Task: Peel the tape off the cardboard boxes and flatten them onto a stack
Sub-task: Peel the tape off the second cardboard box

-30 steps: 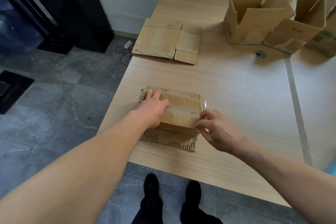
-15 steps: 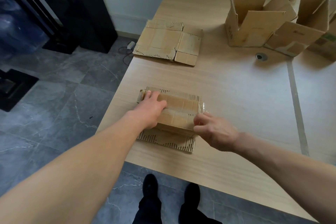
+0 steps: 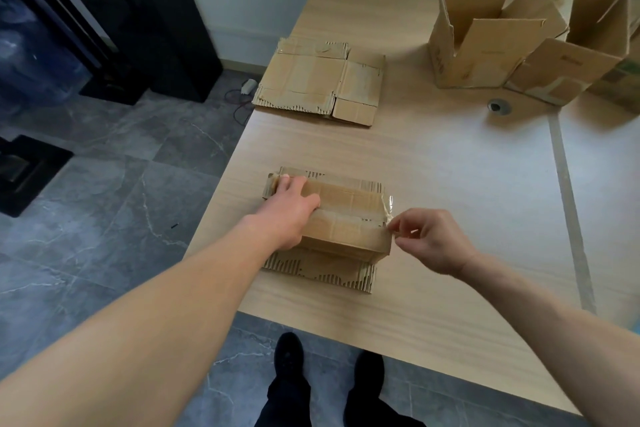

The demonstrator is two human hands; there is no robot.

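A small taped cardboard box (image 3: 346, 218) stands near the table's front left edge with its flaps spread flat beneath it. My left hand (image 3: 289, 211) lies on its left part, fingers reaching over the far left corner and holding it down. My right hand (image 3: 433, 239) is at the box's right end, thumb and forefinger pinching the end of the clear tape (image 3: 388, 215) that runs along the top seam. A bit of tape stands up at that right edge.
A stack of flattened cardboard (image 3: 322, 80) lies at the table's far left edge. Two open boxes (image 3: 485, 35) (image 3: 585, 55) stand at the far right, a round cable hole (image 3: 498, 106) in front of them. The wooden table (image 3: 450, 184) drops to grey floor on the left.
My right hand has shifted slightly right and taken the tape end at the box's right edge between thumb and forefinger. My left hand stays pressed on the box.
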